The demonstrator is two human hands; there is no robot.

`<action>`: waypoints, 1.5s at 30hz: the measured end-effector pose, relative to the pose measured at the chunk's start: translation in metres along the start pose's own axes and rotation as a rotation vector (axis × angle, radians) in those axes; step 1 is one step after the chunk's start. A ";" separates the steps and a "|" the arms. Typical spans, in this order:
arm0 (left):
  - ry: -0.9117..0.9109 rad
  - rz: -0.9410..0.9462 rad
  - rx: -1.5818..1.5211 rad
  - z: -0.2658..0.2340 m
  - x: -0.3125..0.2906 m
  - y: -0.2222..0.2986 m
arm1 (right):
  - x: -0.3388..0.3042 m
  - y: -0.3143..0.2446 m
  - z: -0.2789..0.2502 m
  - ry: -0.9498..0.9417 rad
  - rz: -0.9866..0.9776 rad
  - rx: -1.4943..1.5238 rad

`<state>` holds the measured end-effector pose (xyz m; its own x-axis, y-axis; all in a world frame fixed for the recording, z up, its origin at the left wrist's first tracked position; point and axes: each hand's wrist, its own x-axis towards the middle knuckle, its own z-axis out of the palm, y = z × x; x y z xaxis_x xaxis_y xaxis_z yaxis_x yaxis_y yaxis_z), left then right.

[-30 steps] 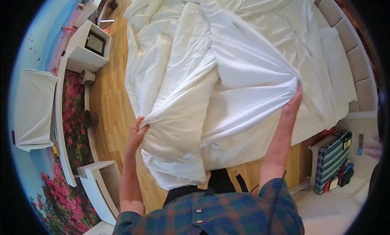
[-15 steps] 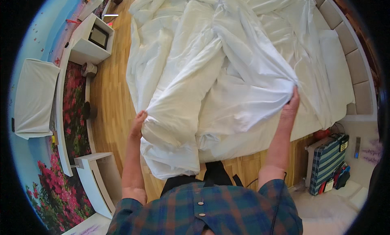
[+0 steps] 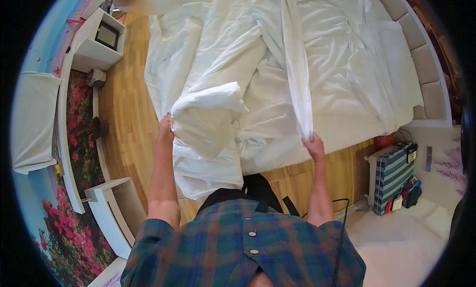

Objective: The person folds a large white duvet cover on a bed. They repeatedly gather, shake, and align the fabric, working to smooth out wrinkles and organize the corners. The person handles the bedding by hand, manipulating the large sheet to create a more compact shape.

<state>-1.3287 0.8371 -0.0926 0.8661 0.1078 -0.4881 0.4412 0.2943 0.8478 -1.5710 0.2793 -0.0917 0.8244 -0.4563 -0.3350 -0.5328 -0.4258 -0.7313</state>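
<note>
A rumpled white duvet [image 3: 213,108] covers much of the bed and hangs over its near left corner. My left hand [image 3: 166,125] is closed on the edge of this duvet at the left side, where a thick fold stands up and curls to the right. My right hand [image 3: 313,145] grips the lower end of a long, narrow strip of white cover [image 3: 298,78], drawn taut toward me from the far part of the bed. Whether the strip belongs to the duvet or to a separate cover around it, I cannot tell.
A padded beige headboard [image 3: 429,71] and a white pillow [image 3: 402,63] are at the right. By the wall stands a striped blue bag or cushion [image 3: 391,178]. White cabinets [image 3: 96,41] line the left wall beyond the wood floor [image 3: 126,103]. A blurred shape [image 3: 144,1] shows far left.
My right hand has moved left and nearer, and the cover in it has narrowed from a broad sheet to a taut strip. The fold by my left hand has risen and curled over.
</note>
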 end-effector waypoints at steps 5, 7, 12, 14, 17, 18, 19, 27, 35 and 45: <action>0.245 0.314 0.898 0.053 -0.045 -0.029 | -0.032 -0.110 -0.072 0.020 -0.137 0.529; 0.052 0.974 1.137 0.145 -0.114 -0.016 | -0.056 -0.149 -0.081 0.022 -0.090 0.891; -0.812 0.867 0.948 0.257 -0.255 -0.007 | -0.078 -0.227 -0.045 -0.243 -0.016 1.147; -0.734 0.495 0.691 0.272 -0.248 -0.040 | -0.085 -0.247 -0.016 -0.410 -0.154 1.162; -0.577 0.202 0.397 0.280 -0.231 -0.038 | -0.087 -0.252 -0.028 -0.584 -0.370 0.980; -0.561 -0.049 0.311 0.288 -0.237 -0.024 | -0.083 -0.243 -0.041 -0.492 -0.367 0.956; -0.521 -0.142 0.124 0.294 -0.244 -0.015 | -0.078 -0.232 -0.053 -0.407 -0.371 0.943; -0.600 -0.246 -0.578 0.428 -0.322 -0.003 | -0.068 -0.131 -0.121 -0.651 -0.408 1.005; -0.864 -0.326 -0.756 0.568 -0.403 0.006 | -0.078 -0.079 -0.240 -0.482 -0.233 1.262; -0.654 0.108 -0.549 0.574 -0.364 0.018 | -0.096 -0.037 -0.295 -0.088 -0.538 0.420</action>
<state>-1.5007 0.2580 0.2196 0.9327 -0.3572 -0.0497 0.3181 0.7499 0.5800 -1.6868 0.1084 0.1425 0.9754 -0.1939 0.1051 0.0594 -0.2279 -0.9719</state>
